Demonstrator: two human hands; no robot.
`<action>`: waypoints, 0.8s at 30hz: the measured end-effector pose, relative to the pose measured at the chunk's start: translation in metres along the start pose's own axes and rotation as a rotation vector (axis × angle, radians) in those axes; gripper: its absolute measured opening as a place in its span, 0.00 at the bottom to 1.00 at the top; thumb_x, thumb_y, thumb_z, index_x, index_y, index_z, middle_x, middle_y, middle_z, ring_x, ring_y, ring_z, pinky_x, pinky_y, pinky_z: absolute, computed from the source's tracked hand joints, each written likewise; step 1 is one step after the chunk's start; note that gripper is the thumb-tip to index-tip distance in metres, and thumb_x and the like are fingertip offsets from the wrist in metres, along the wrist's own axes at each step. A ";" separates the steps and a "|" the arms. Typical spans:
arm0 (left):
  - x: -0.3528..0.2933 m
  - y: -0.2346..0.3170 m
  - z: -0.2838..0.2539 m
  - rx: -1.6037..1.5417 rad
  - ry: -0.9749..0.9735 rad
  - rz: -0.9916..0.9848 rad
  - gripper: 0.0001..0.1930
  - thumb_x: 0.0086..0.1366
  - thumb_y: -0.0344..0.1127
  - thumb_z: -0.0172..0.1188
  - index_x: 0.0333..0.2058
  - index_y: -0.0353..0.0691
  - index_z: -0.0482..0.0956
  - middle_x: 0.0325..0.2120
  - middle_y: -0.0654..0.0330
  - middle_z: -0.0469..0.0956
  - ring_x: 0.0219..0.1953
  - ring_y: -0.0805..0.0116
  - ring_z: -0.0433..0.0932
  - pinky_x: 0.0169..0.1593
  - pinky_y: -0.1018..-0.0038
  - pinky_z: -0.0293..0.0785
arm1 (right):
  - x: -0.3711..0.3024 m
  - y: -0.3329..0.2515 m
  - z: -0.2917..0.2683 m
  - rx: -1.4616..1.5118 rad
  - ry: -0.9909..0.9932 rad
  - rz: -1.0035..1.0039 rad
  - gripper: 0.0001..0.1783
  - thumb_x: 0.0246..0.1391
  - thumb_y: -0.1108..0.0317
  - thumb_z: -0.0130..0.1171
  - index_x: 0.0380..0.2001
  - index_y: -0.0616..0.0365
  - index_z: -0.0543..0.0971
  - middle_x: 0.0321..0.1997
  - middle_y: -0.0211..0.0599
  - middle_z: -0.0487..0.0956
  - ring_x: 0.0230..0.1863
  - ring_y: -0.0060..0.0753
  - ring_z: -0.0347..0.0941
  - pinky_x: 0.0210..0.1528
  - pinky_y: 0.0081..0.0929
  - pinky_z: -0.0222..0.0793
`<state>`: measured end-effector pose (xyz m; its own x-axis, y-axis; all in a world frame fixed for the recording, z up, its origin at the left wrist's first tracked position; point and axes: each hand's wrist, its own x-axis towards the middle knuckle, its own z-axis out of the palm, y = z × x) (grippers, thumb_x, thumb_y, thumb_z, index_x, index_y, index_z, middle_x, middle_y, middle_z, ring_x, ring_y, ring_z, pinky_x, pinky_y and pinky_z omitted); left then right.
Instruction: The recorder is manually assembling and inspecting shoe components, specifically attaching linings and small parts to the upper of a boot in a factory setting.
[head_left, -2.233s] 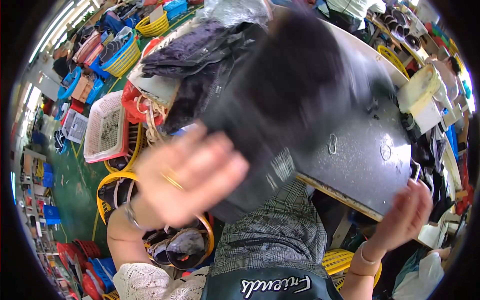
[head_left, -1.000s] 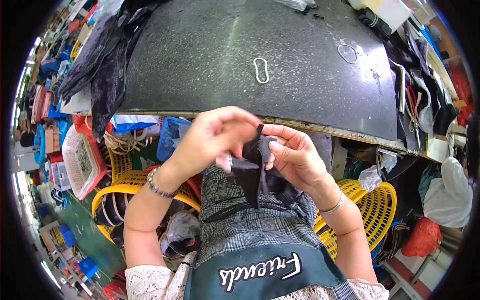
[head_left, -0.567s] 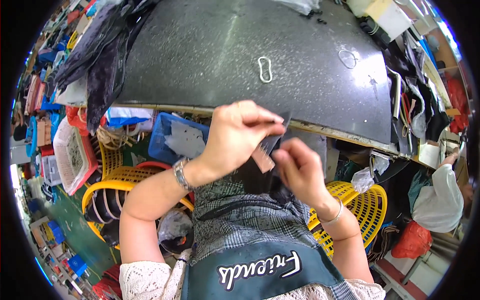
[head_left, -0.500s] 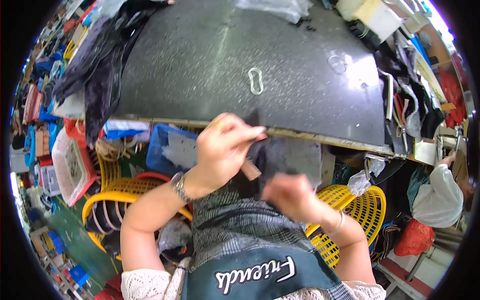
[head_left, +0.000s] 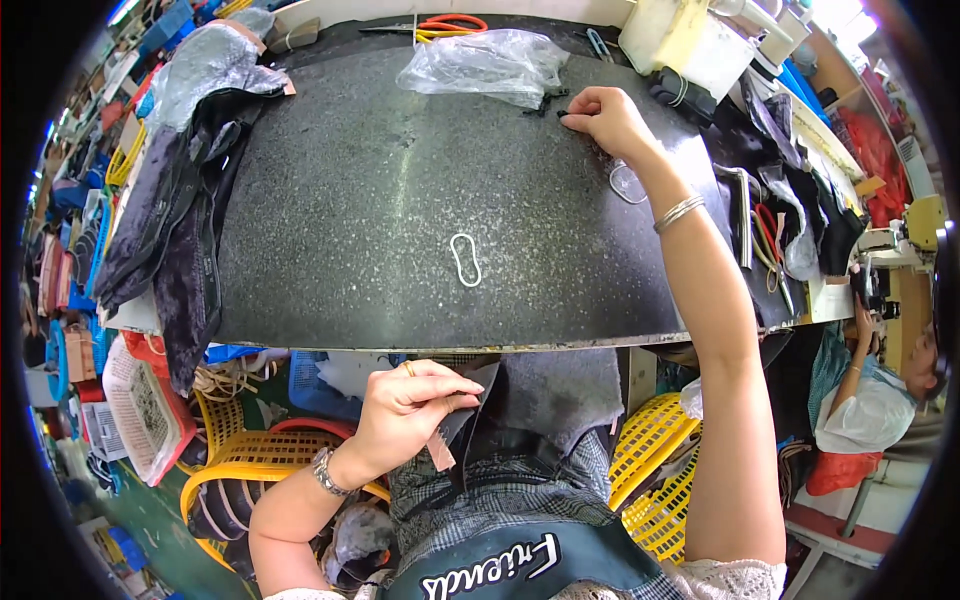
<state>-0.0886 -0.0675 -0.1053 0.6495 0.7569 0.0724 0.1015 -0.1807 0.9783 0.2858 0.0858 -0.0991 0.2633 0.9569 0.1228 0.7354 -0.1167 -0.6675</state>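
Note:
My left hand (head_left: 415, 410), a ring and metal watch band on it, pinches the edge of a dark fabric piece (head_left: 459, 432) just in front of the table's near edge. A small pinkish strip (head_left: 440, 452) hangs below those fingers. My right hand (head_left: 608, 118) reaches across the table, thumb and fingers pinched around a tiny black piece (head_left: 563, 114). Several more small black bits (head_left: 540, 104) lie beside it, next to a crumpled clear plastic bag (head_left: 485, 66). Grey fuzzy fabric (head_left: 560, 390) drapes over my lap.
The dark speckled tabletop (head_left: 330, 220) holds a white loop (head_left: 466, 260) and a clear loop (head_left: 628, 182). Orange-handled scissors (head_left: 452, 22) lie at the far edge. Dark fabric (head_left: 190, 200) hangs off the left side. Yellow baskets (head_left: 655, 450) flank me. Another person (head_left: 868, 405) sits at far right.
My right hand has moved from my lap up and across the table to the black bits. My left hand, still pinching the dark fabric, now appears lower, and the view has shifted.

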 end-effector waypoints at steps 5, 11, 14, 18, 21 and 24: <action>0.000 0.019 -0.012 -0.169 -0.001 -0.325 0.10 0.54 0.18 0.63 0.35 0.36 0.86 0.29 0.60 0.82 0.31 0.75 0.79 0.35 0.82 0.74 | -0.086 -0.064 0.002 0.373 -0.182 -0.054 0.04 0.48 0.75 0.64 0.28 0.63 0.79 0.26 0.36 0.80 0.28 0.26 0.76 0.33 0.25 0.72; 0.001 0.025 -0.006 -0.367 0.097 -0.341 0.06 0.57 0.19 0.64 0.35 0.31 0.82 0.31 0.59 0.83 0.32 0.76 0.81 0.37 0.82 0.78 | -0.226 -0.130 0.015 0.171 -0.292 -0.702 0.15 0.39 0.78 0.57 0.36 0.60 0.78 0.29 0.41 0.72 0.31 0.46 0.73 0.32 0.36 0.71; -0.004 0.026 0.001 -0.363 0.091 -0.330 0.10 0.56 0.18 0.64 0.38 0.32 0.76 0.29 0.58 0.82 0.32 0.76 0.81 0.37 0.82 0.79 | -0.244 -0.130 0.027 0.269 -0.267 -0.641 0.15 0.42 0.79 0.58 0.38 0.61 0.78 0.29 0.41 0.73 0.30 0.45 0.73 0.32 0.34 0.71; -0.013 0.025 0.007 -0.362 0.130 -0.240 0.15 0.55 0.17 0.64 0.41 0.33 0.73 0.28 0.60 0.81 0.32 0.77 0.81 0.37 0.82 0.79 | -0.252 -0.127 0.026 0.509 -0.355 -0.284 0.09 0.52 0.81 0.57 0.38 0.64 0.76 0.29 0.40 0.77 0.29 0.32 0.76 0.31 0.25 0.72; -0.018 0.024 0.009 -0.450 0.168 -0.292 0.20 0.54 0.17 0.66 0.44 0.34 0.71 0.26 0.62 0.80 0.31 0.79 0.81 0.35 0.84 0.77 | -0.254 -0.134 0.023 0.677 -0.355 -0.043 0.04 0.57 0.79 0.55 0.36 0.64 0.75 0.31 0.33 0.80 0.32 0.18 0.75 0.33 0.19 0.73; -0.019 0.031 0.009 -0.420 0.131 -0.355 0.23 0.51 0.17 0.68 0.45 0.34 0.70 0.25 0.64 0.79 0.28 0.81 0.78 0.35 0.85 0.75 | -0.252 -0.136 0.020 0.630 -0.427 0.006 0.04 0.57 0.81 0.54 0.35 0.64 0.76 0.36 0.33 0.81 0.36 0.17 0.75 0.38 0.17 0.73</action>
<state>-0.0907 -0.0930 -0.0781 0.5285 0.8022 -0.2778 -0.0295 0.3444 0.9384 0.1066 -0.1337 -0.0540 -0.0930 0.9915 -0.0913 0.2052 -0.0707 -0.9762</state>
